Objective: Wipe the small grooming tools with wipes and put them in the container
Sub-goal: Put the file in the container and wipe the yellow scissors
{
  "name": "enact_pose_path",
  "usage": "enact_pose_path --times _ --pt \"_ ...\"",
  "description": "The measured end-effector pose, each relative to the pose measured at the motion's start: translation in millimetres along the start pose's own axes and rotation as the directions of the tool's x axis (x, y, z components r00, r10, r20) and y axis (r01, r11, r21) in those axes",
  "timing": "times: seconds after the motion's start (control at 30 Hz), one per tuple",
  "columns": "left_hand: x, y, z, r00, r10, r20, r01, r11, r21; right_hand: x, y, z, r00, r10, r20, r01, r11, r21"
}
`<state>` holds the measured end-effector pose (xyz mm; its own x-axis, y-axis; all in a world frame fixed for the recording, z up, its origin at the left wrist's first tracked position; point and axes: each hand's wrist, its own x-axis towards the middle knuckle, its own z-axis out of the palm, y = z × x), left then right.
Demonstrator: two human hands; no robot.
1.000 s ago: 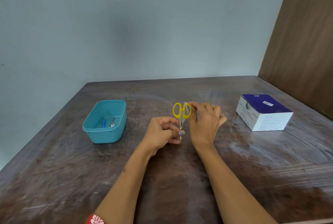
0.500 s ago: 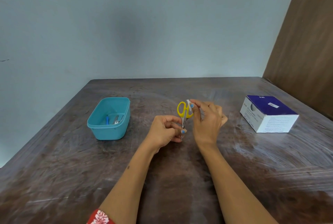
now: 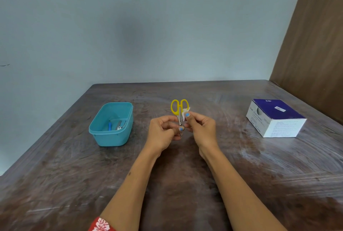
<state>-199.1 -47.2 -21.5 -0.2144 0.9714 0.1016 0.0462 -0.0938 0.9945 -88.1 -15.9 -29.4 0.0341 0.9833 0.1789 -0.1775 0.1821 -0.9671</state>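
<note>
The left hand (image 3: 163, 131) pinches the scissors' (image 3: 179, 112) blades, yellow handles pointing to 12 o'clock; the right hand (image 3: 201, 128) presses a white wipe (image 3: 185, 114) against them, at 3 o'clock from the teal container (image 3: 111, 138) on the tabletop (image 3: 185, 184).

A dark brown wooden table (image 3: 74, 184) with a worn, streaky sheen fills the lower half of the view. Behind the table rises a plain pale blue-grey wall (image 3: 130, 26). At the table's right edge stands a brown wooden panel (image 3: 315, 45), upright and meeting the wall at the table's far right corner. A small dark mark (image 3: 4, 65) shows on the wall, far left of the table.
</note>
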Motion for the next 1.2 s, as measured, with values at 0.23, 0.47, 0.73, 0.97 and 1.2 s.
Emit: enact_pose_path --times 0.23,0.47,0.73,0.97,1.2 --pt "0.8 -2.4 3.0 1.0 -0.012 0.029 0.012 1.0 0.005 2.9 -3.2 -2.4 0.994 -0.022 -0.107 0.034 0.993 0.11" --pt "2.0 -1.9 1.5 1.0 -0.006 0.01 0.006 1.0 -0.008 -0.4 -0.6 0.7 1.0 -0.002 -0.014 0.003 0.997 0.073" --pt "1.4 -2.1 2.6 1.0 -0.022 0.005 0.022 0.997 -0.068 -0.1 -0.5 0.9 0.999 0.041 0.006 -0.041 0.993 0.115" --pt "0.5 -3.1 4.1 0.997 -0.052 0.057 0.053 0.998 -0.027 6.8 -3.1 -7.2 0.989 0.086 -0.119 -0.059 0.976 0.209" --pt "3.6 -1.3 -0.7 1.0 0.021 0.018 -0.023 0.988 0.154 10.5 -2.4 -10.0 0.985 0.101 -0.143 -0.072 0.978 0.198"
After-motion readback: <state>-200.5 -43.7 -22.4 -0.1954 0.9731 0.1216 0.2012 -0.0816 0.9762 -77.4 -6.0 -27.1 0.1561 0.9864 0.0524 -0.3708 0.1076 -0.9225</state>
